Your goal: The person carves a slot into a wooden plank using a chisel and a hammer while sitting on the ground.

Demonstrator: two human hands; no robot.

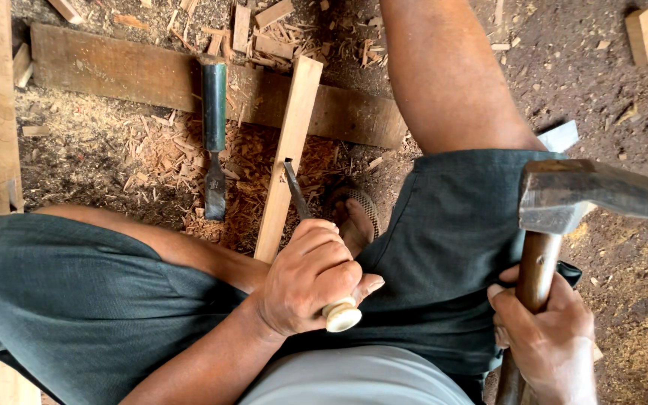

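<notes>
While seated on the dirt floor (624,247), a person chisels a wooden strip (288,150).
Strip leans across a far plank (114,71), foot (354,221) near its low end, likely steadying it. Left hand (305,277) clamped round a chisel (298,193), blade set on the strip; right hand (549,337) gripping a raised hammer (564,202). A spare chisel (214,139) lies left amid shavings (159,150).
</notes>
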